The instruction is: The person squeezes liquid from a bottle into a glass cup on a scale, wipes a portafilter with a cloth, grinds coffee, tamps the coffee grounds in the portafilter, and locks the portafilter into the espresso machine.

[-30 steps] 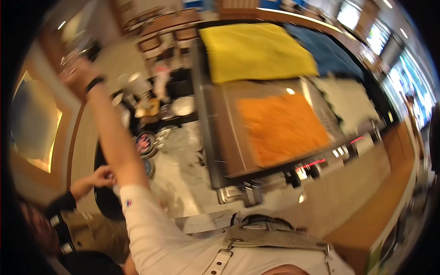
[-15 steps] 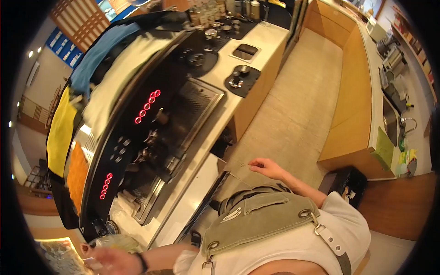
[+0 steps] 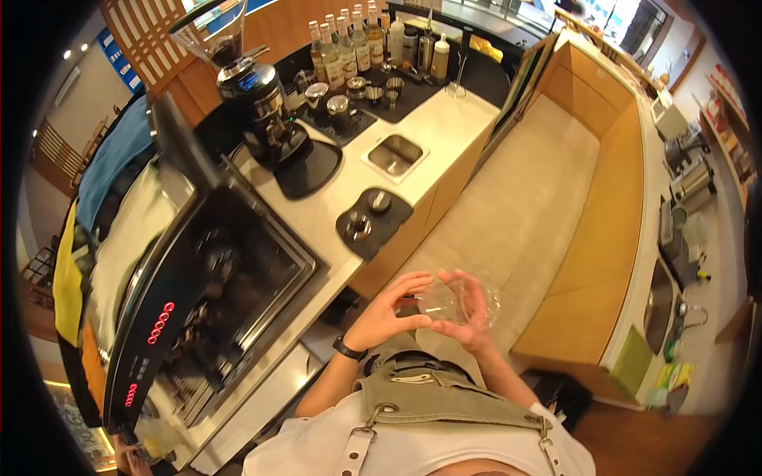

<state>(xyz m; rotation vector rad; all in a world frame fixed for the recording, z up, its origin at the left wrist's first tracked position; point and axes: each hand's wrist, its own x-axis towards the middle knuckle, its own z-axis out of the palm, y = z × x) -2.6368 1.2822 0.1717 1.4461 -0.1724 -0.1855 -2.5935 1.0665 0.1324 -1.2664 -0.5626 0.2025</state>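
A clear, see-through plastic cup or lid [image 3: 476,300] is held between my two hands in front of the apron. My left hand [image 3: 390,311], with a black band on its wrist, has its fingers curved round the left side of the clear item. On the other side my right hand [image 3: 470,317] grips it, thumb near the other thumb. The item's exact shape is hard to make out. Left of my hands stands the espresso machine [image 3: 147,317] with red lit buttons.
A coffee grinder [image 3: 258,103] stands behind a small sink [image 3: 395,156] and a black tamping mat [image 3: 373,220]. Syrup bottles [image 3: 345,55] line the counter's back. To the right runs a second counter [image 3: 627,270]. Part of another person's hand [image 3: 131,458] shows at bottom left.
The view has turned right, toward the grinder and sink. My left hand has come from the lower left to meet my right hand, and the clear item is now between them.
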